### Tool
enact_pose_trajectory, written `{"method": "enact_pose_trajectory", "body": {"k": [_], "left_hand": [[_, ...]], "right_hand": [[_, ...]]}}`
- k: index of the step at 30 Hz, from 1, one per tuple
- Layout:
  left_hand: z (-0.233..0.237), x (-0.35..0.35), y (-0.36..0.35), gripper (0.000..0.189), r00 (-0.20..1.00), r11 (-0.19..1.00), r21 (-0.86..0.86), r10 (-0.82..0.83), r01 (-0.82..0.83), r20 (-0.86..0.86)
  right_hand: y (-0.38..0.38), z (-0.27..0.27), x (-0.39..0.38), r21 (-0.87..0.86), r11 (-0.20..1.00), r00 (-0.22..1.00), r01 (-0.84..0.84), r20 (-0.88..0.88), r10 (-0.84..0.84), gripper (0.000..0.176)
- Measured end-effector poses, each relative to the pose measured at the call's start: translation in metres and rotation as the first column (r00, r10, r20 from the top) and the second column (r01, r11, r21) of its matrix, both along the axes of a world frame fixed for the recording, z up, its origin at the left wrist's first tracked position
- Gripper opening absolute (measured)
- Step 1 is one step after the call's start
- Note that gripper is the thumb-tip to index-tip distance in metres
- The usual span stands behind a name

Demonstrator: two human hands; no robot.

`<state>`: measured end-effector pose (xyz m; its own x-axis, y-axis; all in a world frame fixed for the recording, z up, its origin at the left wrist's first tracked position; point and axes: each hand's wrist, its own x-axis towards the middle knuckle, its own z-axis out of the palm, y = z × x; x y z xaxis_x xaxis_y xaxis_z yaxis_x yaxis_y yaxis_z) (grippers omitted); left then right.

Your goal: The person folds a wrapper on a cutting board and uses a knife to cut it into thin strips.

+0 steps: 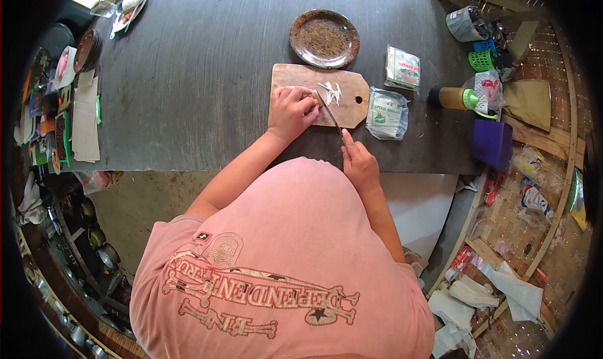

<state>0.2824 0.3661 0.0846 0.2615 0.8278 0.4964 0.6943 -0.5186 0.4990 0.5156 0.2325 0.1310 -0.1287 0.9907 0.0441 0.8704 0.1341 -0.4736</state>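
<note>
A wooden cutting board (289, 74) with a hole at its right end lies on the dark table. On its left part my left hand (293, 112) presses down with curled fingers on a small pale piece of food, mostly hidden beneath them. My right hand (361, 164) is closed around the handle of a knife (333, 119). The blade slants up and left, its tip beside my left fingertips. Thin white strips (331, 94) lie loosely on the board, just right of the blade's tip. Behind the board sits a speckled brown plate (324, 38).
Two clear packets, one nearer (387, 114) and one farther (402, 68), lie right of the board. A green-capped bottle (452, 97) rests on its side, near a purple box (492, 143). A plate with food (130, 12) and stacked brown plates (88, 50) stand left.
</note>
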Motion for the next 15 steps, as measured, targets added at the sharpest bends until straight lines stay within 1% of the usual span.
{"method": "enact_pose_trajectory", "body": {"k": [8, 10, 15], "left_hand": [[-0.002, 0.000, 0.001, 0.009, 1.000, 1.000, 0.012, -0.003, 0.003, -0.010], [-0.002, 0.000, 0.002, 0.009, 1.000, 1.000, 0.004, -0.001, 0.001, -0.020], [-0.002, 0.000, 0.002, 0.010, 1.000, 1.000, 0.020, 0.006, -0.005, -0.021]], "right_hand": [[0.006, 0.005, 0.008, -0.001, 0.999, 0.999, -0.044, -0.009, 0.044, 0.058], [0.006, 0.008, 0.008, -0.031, 0.999, 0.999, -0.043, -0.031, 0.042, 0.058], [0.010, 0.010, 0.010, -0.043, 0.998, 0.999, -0.054, 0.006, 0.054, 0.058]]}}
